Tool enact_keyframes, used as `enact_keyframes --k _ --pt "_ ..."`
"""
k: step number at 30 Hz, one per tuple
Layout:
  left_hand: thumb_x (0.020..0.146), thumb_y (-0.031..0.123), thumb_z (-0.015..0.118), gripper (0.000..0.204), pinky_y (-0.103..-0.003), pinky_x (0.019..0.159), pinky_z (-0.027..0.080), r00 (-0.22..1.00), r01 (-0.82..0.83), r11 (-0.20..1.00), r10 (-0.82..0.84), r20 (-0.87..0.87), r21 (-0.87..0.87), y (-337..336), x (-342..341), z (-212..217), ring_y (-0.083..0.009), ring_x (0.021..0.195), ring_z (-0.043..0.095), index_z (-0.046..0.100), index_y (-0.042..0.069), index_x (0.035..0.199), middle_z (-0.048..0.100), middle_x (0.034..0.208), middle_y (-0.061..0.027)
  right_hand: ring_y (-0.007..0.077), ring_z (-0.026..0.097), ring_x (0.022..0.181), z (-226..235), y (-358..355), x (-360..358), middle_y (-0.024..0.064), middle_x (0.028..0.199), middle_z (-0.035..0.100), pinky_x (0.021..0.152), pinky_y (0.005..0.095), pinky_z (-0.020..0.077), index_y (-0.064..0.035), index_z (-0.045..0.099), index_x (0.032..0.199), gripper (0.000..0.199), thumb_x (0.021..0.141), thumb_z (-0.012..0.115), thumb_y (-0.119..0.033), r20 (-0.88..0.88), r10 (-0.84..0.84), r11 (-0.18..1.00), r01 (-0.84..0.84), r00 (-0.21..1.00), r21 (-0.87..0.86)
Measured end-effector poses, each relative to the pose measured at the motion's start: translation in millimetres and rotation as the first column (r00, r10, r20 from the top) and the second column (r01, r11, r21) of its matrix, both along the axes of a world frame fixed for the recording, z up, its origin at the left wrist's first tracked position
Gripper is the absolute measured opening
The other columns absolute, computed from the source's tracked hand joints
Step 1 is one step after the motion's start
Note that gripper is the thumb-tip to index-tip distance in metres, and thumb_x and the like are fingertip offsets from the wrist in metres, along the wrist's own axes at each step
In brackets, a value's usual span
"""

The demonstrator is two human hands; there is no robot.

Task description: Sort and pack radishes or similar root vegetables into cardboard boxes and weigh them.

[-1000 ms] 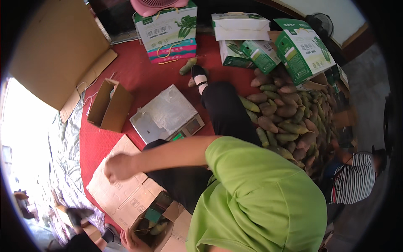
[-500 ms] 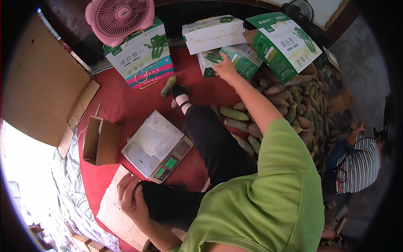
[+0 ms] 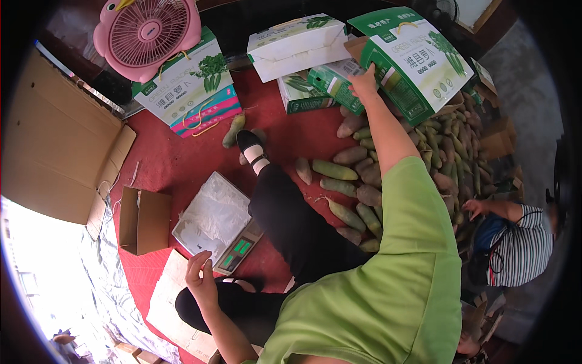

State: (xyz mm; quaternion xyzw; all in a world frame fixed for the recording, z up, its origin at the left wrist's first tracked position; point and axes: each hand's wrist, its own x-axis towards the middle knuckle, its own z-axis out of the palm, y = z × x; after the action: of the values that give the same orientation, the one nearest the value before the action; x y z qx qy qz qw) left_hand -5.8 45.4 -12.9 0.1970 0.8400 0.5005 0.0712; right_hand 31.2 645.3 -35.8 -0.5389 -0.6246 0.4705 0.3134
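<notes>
My right hand [image 3: 364, 85] is stretched far forward, over the right end of a green carton [image 3: 332, 87] lying on its side. Its thumb and fingers are apart, the fingertips at the near edge of a large green-and-white carton [image 3: 418, 67]; whether they touch it is unclear. My left hand [image 3: 202, 282] is raised above my bent left knee, fingers loosely bent, nothing visible in them. Just beyond it stands a flat weighing scale [image 3: 212, 212] with a plastic-covered pan and lit green displays. Many green radishes [image 3: 334, 170] lie heaped to the right of my legs.
A pink fan [image 3: 148, 36] stands on a printed carton [image 3: 185, 82] at the back left. A white carton [image 3: 297, 48] sits at the back. Brown boxes [image 3: 145, 221] and flattened cardboard [image 3: 173, 303] lie left. Another person [image 3: 515, 242] in stripes sits at the right beside the heap.
My right hand has moved right, from the left part of the green carton to the large carton's edge. My left hand has lifted off my knee. The view has shifted slightly.
</notes>
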Motion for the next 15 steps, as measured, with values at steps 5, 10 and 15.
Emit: enact_keyframes --k 5,10,15 --pt "0.081 -0.009 0.058 0.017 -0.031 0.085 0.047 1.000 -0.011 1.000 0.011 0.007 -0.015 5 -3 -7 -0.0213 0.092 0.062 0.067 -0.002 0.093 0.066 0.094 -0.0107 0.0200 0.064 0.064 -11 28 2 0.0137 0.101 0.063 0.052 0.0330 0.0500 -0.0115 0.009 0.151 0.096 0.077 0.070 -0.012 -0.058 0.018 1.000 -0.017 0.998 0.010" --pt "0.080 -0.008 0.060 0.018 -0.030 0.082 0.047 0.999 -0.009 0.996 0.012 0.030 -0.087 11 -4 -8 -0.0207 0.089 0.063 0.068 -0.001 0.094 0.066 0.093 -0.0096 0.0186 0.062 0.077 -2 34 11 0.0098 0.109 0.059 0.063 0.0330 0.0499 -0.0150 0.012 0.150 0.088 0.082 0.068 -0.011 -0.145 0.069 0.992 -0.084 0.987 -0.099" --pt "0.077 -0.006 0.061 0.019 -0.031 0.079 0.048 0.999 0.021 0.987 -0.016 0.035 -0.159 16 -7 -2 -0.0225 0.088 0.064 0.069 0.000 0.093 0.066 0.091 -0.0109 0.0172 0.061 0.079 -6 4 19 0.0079 0.105 0.060 0.061 0.0317 0.0496 -0.0116 0.020 0.149 0.083 0.081 0.068 -0.011 -0.384 0.048 0.991 -0.090 0.922 -0.094"
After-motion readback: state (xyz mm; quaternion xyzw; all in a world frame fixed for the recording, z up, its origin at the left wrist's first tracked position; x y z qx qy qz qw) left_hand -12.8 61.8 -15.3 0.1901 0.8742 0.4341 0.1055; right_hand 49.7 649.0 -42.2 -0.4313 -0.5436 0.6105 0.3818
